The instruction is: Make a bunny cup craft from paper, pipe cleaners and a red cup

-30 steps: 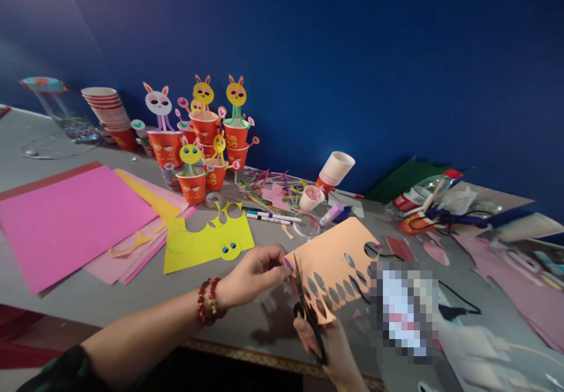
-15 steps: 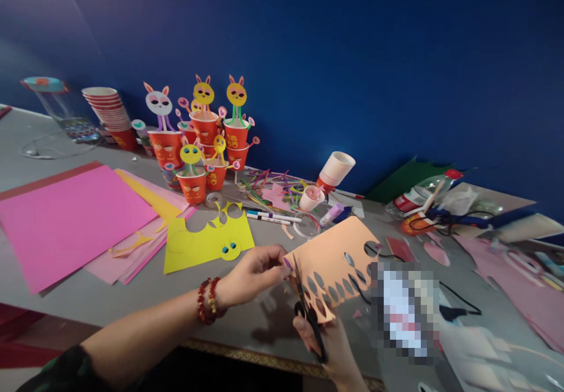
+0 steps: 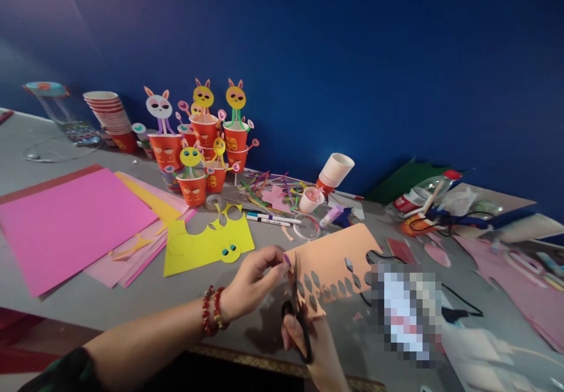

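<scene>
Head view: at bottom centre the right hand [image 3: 321,342] gripped the scissors [image 3: 294,289], blades at the peach paper's [image 3: 332,251] left end; the left hand [image 3: 253,280] pinched that corner. The paper sat right of centre, leaf-shaped holes cut along its lower part, much of its upper part uncut. Beyond, left of centre, lay a partly cut yellow sheet [image 3: 198,251]; at upper left stood several seemingly finished rabbit cups [image 3: 203,133]

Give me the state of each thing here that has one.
Right hand: gripping scissors
Left hand: pinching orange paper's edge
Scissors: blades at orange paper, opening unclear
Orange paper: holed, partly cut away
Yellow paper: flat, upper edge cut
Bottle: capped
Small white cup: holding pink scraps
Markers: lying flat
</scene>
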A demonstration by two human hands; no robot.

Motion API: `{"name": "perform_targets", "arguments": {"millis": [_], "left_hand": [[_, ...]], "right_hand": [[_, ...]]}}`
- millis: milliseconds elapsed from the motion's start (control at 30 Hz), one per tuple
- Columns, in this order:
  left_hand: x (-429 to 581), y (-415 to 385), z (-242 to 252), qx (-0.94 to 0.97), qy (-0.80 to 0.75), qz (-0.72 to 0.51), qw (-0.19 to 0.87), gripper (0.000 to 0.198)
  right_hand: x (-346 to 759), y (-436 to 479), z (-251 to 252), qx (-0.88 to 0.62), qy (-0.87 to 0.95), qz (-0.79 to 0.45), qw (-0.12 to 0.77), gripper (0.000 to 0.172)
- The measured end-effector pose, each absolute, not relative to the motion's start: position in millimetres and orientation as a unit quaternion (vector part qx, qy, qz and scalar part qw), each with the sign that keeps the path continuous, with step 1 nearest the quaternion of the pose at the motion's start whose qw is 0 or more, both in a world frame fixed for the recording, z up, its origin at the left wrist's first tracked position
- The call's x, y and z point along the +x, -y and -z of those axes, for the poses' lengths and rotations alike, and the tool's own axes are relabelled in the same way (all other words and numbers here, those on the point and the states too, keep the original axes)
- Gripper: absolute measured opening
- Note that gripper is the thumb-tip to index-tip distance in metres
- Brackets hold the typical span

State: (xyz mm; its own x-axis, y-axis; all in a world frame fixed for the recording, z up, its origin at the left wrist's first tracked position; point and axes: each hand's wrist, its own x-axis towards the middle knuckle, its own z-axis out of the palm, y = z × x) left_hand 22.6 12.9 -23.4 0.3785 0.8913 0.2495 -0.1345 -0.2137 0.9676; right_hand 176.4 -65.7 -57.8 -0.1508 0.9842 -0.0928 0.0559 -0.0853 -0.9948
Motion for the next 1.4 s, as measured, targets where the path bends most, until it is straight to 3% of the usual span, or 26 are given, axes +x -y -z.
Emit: {"name": "perform_targets", "arguments": {"millis": [300, 567, 867, 1033, 1200, 1400], "left_hand": [[13, -20, 15, 0.69, -0.317, -0.504, 0.412, 0.015], [10, -22, 10, 0.71, -0.283, -0.504, 0.402, 0.017], [10, -24, 10, 0.633, -0.272, -0.468, 0.553, 0.027], [12, -24, 12, 0.634, -0.27, -0.465, 0.556, 0.027], [14, -23, 16, 0.642, -0.265, -0.465, 0.549, 0.027], [16, -20, 19, 0.631, -0.247, -0.461, 0.573, 0.029]], "right_hand": [[204, 83, 28, -0.47, 0.55, -0.628, 0.287, 0.06], [220, 67, 9, -0.507, 0.546, -0.625, 0.232, 0.061], [223, 54, 22, -0.485, 0.536, -0.644, 0.252, 0.064], [225, 51, 27, -0.468, 0.549, -0.648, 0.247, 0.062], [210, 49, 25, -0.505, 0.51, -0.628, 0.301, 0.067], [205, 45, 14, -0.432, 0.56, -0.629, 0.323, 0.058]]}}
